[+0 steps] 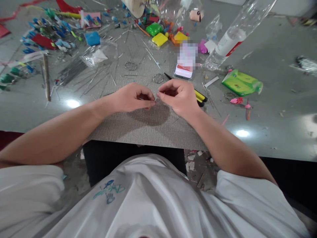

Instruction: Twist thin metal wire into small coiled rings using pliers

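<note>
Both hands are close together over the table near its front edge, their fingertips almost touching. My left hand [138, 97] is closed, with thumb and fingers pinching a thin wire [157, 97]. My right hand [179, 97] pinches the same wire from the other side; only a short pale bit of it shows between the fingertips. Just behind my right hand lies a coiled wire ring [158, 78], and a second wire ring [130, 65] is farther left. A tool with yellow-and-black handles [200, 96] lies partly hidden under my right hand.
A phone [183, 71] lies beyond my right hand, with a clear plastic bottle [229, 43] beside it. A green tissue pack [241, 82] is at right. Loose wires [92, 77], a wooden stick [46, 77] and colourful clay packets [159, 39] cover the left and back.
</note>
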`<act>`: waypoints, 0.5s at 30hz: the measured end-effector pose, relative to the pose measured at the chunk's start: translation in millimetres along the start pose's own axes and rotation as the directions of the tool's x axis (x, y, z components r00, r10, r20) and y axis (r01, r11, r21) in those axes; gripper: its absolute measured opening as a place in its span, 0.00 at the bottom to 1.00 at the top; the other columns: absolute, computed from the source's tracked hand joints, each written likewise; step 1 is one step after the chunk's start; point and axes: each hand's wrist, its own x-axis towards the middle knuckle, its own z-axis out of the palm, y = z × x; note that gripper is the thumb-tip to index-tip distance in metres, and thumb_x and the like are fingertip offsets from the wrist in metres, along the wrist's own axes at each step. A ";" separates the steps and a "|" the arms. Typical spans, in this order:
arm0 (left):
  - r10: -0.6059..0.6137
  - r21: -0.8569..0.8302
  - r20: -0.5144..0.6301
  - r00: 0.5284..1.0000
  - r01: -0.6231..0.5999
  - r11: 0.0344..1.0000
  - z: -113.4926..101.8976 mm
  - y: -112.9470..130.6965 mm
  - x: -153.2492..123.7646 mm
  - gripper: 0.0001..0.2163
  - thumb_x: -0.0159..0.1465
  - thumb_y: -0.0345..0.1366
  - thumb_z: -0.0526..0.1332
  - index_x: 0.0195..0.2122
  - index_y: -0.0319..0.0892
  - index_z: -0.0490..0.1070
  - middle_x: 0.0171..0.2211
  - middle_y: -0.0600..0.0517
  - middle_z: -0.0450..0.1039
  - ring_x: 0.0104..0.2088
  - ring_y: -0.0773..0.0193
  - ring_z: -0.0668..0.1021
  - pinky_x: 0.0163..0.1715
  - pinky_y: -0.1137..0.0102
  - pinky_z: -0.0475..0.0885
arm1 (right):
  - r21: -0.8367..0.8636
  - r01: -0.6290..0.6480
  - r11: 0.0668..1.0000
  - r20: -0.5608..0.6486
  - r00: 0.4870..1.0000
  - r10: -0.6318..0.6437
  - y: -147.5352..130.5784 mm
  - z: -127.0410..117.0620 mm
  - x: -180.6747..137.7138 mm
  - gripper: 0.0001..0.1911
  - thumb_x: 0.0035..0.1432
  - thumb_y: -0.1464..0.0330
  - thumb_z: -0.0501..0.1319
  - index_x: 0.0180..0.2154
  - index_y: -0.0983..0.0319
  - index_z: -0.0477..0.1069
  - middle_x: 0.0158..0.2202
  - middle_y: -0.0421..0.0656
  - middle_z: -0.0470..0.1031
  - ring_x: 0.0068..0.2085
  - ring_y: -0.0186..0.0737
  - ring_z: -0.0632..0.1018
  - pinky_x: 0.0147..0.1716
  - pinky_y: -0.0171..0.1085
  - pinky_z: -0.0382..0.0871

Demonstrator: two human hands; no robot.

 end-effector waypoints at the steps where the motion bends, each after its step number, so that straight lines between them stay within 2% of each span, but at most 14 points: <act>1: -0.009 -0.008 -0.004 1.000 0.009 1.000 0.3 0.2 0.0 0.12 0.69 0.46 0.73 0.36 0.42 0.82 0.32 0.50 0.83 0.33 0.61 0.84 0.37 0.70 0.75 | -0.005 0.015 1.000 0.003 1.000 -0.015 0.2 1.0 -0.4 0.21 0.61 0.49 0.81 0.40 0.57 0.81 0.38 0.43 0.84 0.40 0.43 0.83 0.41 0.45 0.85; 5: -0.019 -0.094 -0.005 1.000 0.019 0.995 0.9 -1.5 0.7 0.13 0.67 0.47 0.74 0.35 0.42 0.81 0.31 0.50 0.83 0.34 0.61 0.84 0.37 0.70 0.77 | -0.035 0.064 0.997 -0.013 0.998 -0.065 -0.6 3.2 -3.1 0.19 0.66 0.49 0.78 0.43 0.56 0.82 0.41 0.43 0.84 0.40 0.42 0.82 0.41 0.44 0.84; 8: 0.003 -0.193 -0.020 1.000 -0.007 0.981 0.9 -3.6 1.1 0.13 0.67 0.47 0.75 0.34 0.43 0.81 0.31 0.49 0.82 0.35 0.59 0.85 0.39 0.68 0.79 | -0.122 0.107 0.987 -0.026 0.993 -0.111 -5.1 2.0 -6.4 0.16 0.68 0.51 0.76 0.48 0.54 0.82 0.48 0.45 0.84 0.42 0.43 0.82 0.39 0.44 0.84; 10: 0.001 -0.227 -0.039 0.999 -0.010 0.974 0.9 -4.4 1.0 0.14 0.68 0.48 0.75 0.35 0.43 0.82 0.31 0.48 0.81 0.36 0.57 0.86 0.41 0.65 0.81 | -0.208 0.152 0.966 -0.003 0.988 -0.156 -8.1 0.8 -8.2 0.18 0.66 0.53 0.78 0.51 0.51 0.81 0.53 0.46 0.83 0.44 0.45 0.82 0.39 0.45 0.84; 15: -0.020 -0.220 -0.060 0.998 0.007 0.976 0.6 -4.1 0.6 0.15 0.69 0.51 0.76 0.35 0.43 0.83 0.32 0.47 0.80 0.39 0.53 0.87 0.44 0.60 0.83 | -0.339 0.255 0.905 0.085 0.967 -0.241 -5.4 0.5 -7.9 0.24 0.64 0.56 0.81 0.57 0.50 0.79 0.57 0.49 0.80 0.53 0.53 0.81 0.50 0.52 0.85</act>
